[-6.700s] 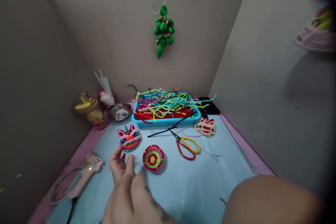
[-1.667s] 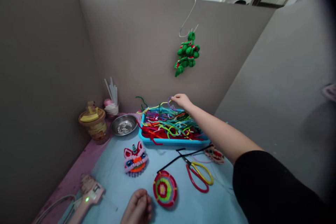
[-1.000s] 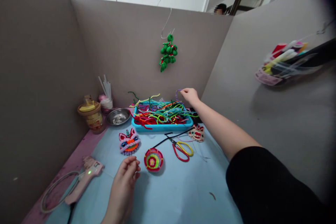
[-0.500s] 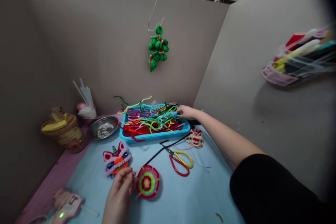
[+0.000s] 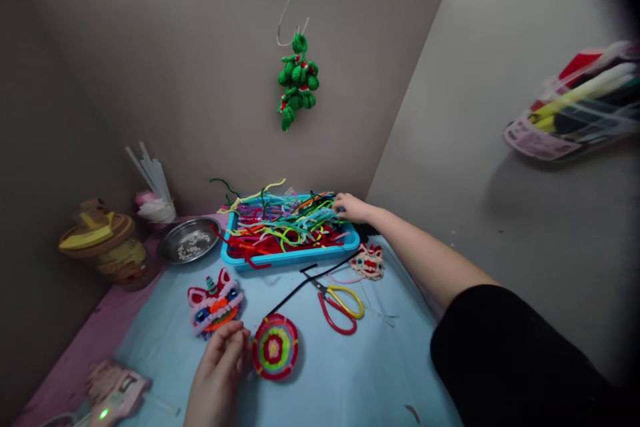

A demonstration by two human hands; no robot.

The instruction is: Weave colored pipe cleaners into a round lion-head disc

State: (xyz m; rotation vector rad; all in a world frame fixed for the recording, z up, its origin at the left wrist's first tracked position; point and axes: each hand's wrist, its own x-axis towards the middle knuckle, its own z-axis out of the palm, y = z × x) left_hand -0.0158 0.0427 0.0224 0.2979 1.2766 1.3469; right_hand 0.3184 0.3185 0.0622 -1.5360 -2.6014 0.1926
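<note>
My right hand (image 5: 351, 207) reaches into the blue tray (image 5: 295, 256) and its fingers are pinched among the tangled coloured pipe cleaners (image 5: 280, 223). What they grip is not clear. My left hand (image 5: 220, 363) lies on the blue mat with its fingers curled, touching the left edge of a round red, yellow and green woven disc (image 5: 275, 348). A pink lion-head figure (image 5: 215, 300) sits just behind that hand.
Red and yellow scissors (image 5: 337, 303) and a black pipe cleaner (image 5: 305, 283) lie mid-mat. A cream lion head (image 5: 368, 261), a metal dish (image 5: 189, 247), a yellow jar (image 5: 103, 247), a glue gun (image 5: 113, 397) and a hanging green ornament (image 5: 297, 80) surround them. Grey partitions enclose the desk.
My right hand has come down from holding a purple pipe cleaner above the tray into the pile. My left hand has moved up to the disc's edge.
</note>
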